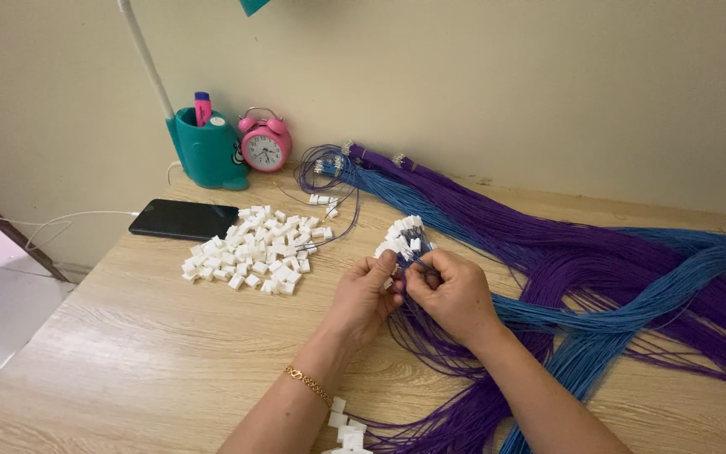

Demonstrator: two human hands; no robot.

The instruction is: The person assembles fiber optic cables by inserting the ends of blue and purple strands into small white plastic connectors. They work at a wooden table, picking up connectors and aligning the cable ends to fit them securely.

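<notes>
My left hand (363, 296) and my right hand (455, 294) meet over the middle of the wooden table (170, 361). Together they pinch thin purple wires (430, 357) tipped with a cluster of small white plastic connectors (402, 234) that sticks up above my fingers. The left hand grips the connector end; the right hand's fingertips hold the wires just beside it. A gold bracelet (308, 384) sits on my left wrist. A pile of loose white connectors (258, 248) lies to the left of my hands.
Long bundles of purple (548, 235) and blue wires (632, 315) cover the table's right side. A black phone (182, 220), a teal lamp base with pens (207, 151) and a pink alarm clock (265, 145) stand at the back left. More white connectors (346, 429) lie near my left forearm.
</notes>
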